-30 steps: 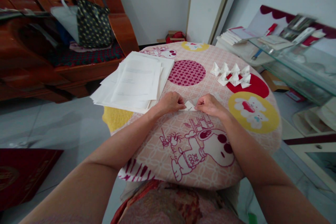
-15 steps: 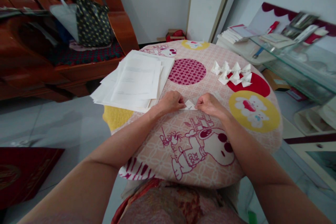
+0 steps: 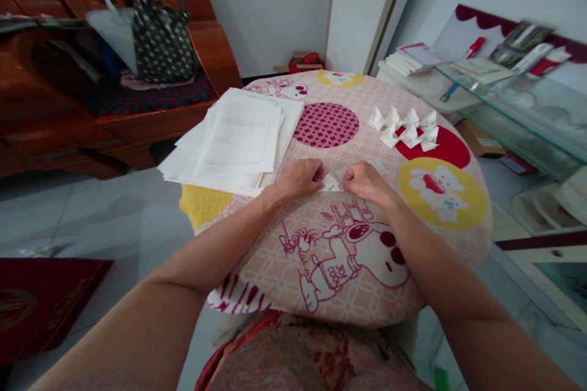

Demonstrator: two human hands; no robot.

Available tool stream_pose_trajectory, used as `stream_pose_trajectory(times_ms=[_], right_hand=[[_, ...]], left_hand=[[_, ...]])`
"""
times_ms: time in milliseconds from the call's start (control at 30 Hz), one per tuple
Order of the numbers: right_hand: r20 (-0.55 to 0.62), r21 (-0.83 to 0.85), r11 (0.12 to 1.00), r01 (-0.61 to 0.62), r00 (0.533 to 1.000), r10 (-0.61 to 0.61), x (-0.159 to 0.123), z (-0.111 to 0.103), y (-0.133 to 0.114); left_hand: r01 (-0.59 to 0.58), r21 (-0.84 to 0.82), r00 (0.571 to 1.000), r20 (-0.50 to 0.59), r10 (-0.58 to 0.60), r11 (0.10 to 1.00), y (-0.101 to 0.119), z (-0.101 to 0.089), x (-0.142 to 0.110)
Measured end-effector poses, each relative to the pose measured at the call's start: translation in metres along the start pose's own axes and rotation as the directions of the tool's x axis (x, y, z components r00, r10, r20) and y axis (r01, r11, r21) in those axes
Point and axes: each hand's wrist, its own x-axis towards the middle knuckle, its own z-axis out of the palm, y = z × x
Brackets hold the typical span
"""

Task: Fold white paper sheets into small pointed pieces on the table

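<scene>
A small folded piece of white paper [image 3: 331,183], roughly a triangle with its point away from me, lies on the patterned tablecloth [image 3: 284,281]. My left hand [image 3: 301,177] pinches its left corner, fingers curled. On the other side my right hand [image 3: 364,181] grips the right corner between thumb and fingertips. Part of the paper is hidden under the fingers, and a little dark print shows on it. Beyond my right hand stand several folded paper boats [image 3: 410,134] in two rows. Left of my left hand rests a pile of printed paper sheets [image 3: 238,140].
To the right, a glass shelf [image 3: 518,110] with cups and papers juts close to the round table. A wooden bench [image 3: 160,128] on the left carries a dotted bag [image 3: 162,40]. On the floor at left is a red box or bag [image 3: 46,305].
Both hands keep hold of the folded paper in nearly the same place, and the fingers shift only slightly. The view tilts a little; the boats and sheets stay put.
</scene>
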Motion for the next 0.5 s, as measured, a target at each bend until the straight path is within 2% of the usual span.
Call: stream_pose_trajectory(times_ms=[100,200,500], right_hand=[[-0.015,0.038,0.999,-0.017,1.000,0.018,0.001,0.001,0.002],[-0.019,0.040,0.998,-0.051,0.998,0.052,0.001,0.003,0.002],[-0.048,-0.122,0.989,-0.088,0.995,0.082,-0.002,0.004,-0.013]], left_hand=[[-0.175,-0.064,0.984,-0.053,0.172,0.982,-0.005,0.004,-0.002],[-0.289,-0.065,0.957,-0.010,0.289,0.955,-0.010,0.007,-0.001],[-0.300,-0.020,0.952,0.057,0.301,0.954,-0.014,0.006,0.002]])
